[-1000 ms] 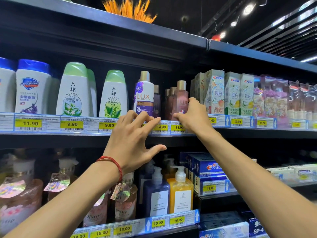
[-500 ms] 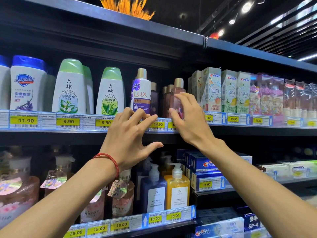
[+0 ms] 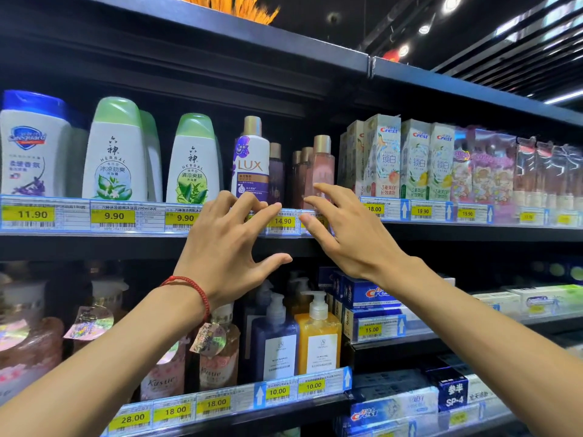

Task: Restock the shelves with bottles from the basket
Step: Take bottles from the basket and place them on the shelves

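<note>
- A shop aisle of dark shelving under ceiling spotlights. The upper shelf (image 3: 94,244) has a strip of yellow price labels (image 3: 113,216) along its near edge.
- On that shelf, green-capped bottles (image 3: 116,152) stand to the left and toothpaste boxes (image 3: 383,156) to the right. Gold-capped bottles fill the middle, each kind lined up behind its own label.
- The pink bottle (image 3: 321,171) stands upright at the near edge of its row, just right of the white Lux bottle (image 3: 250,165). It looks set forward so that it faces the aisle.
- The right hand (image 3: 344,234) is spread, with straight fingers in front of the pink bottle's lower part. It grips nothing, and whether a fingertip touches the bottle cannot be told.
- The left hand (image 3: 227,244), with a red cord at the wrist, is also splayed and empty. Its fingertips are at the label strip below the white Lux bottle, probably to steady or straighten the row.
- The basket is out of view, so how much stock remains is unknown.
- Pump bottles (image 3: 318,339) stand on the shelf below.
</note>
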